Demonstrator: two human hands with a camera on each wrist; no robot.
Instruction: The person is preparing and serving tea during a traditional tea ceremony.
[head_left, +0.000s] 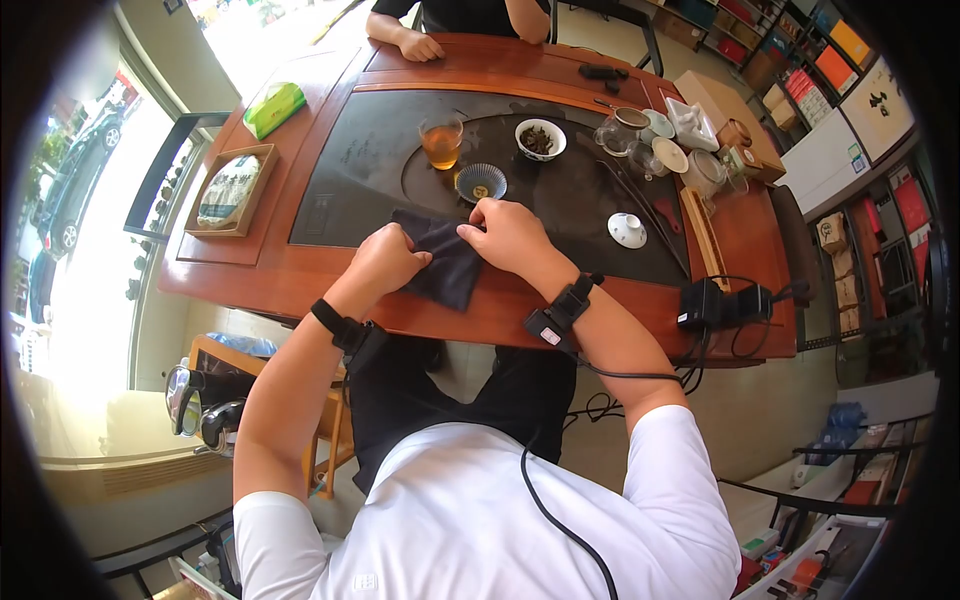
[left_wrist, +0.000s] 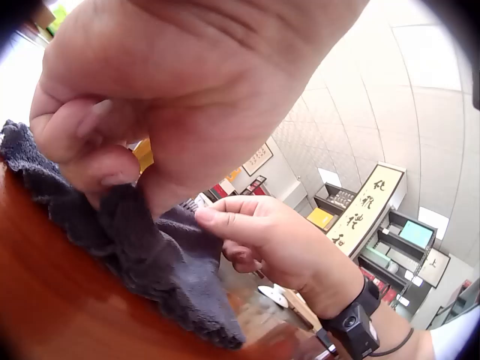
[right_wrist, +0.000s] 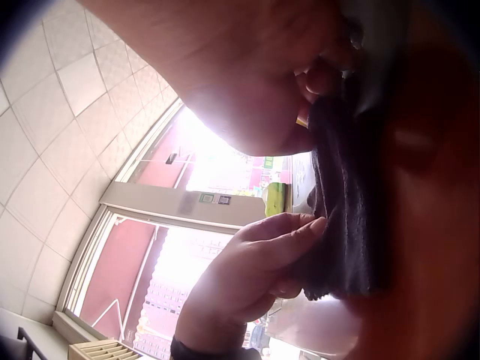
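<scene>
A dark grey cloth point(head_left: 447, 268) lies over the near edge of the tea table, held by both hands. My left hand point(head_left: 383, 262) pinches its left side between thumb and curled fingers; the left wrist view shows the fabric point(left_wrist: 161, 262) bunched there. With thumb and forefinger, my right hand point(head_left: 508, 238) grips the other side, close to a small fluted cup point(head_left: 481, 182). Behind that cup stand a glass pitcher of amber tea point(head_left: 441, 150) and a white bowl with wet tea leaves point(head_left: 540, 141). A white lid point(head_left: 627, 230) sits to the right.
Glassware and strainers point(head_left: 632, 118) crowd the table's right side, near dark tongs point(head_left: 640, 195) and a wooden strip point(head_left: 705, 235). Black adapters point(head_left: 700, 302) with cables sit at the right front corner. A boxed package point(head_left: 232, 190) lies left. Another person's hand point(head_left: 420, 46) rests on the far edge.
</scene>
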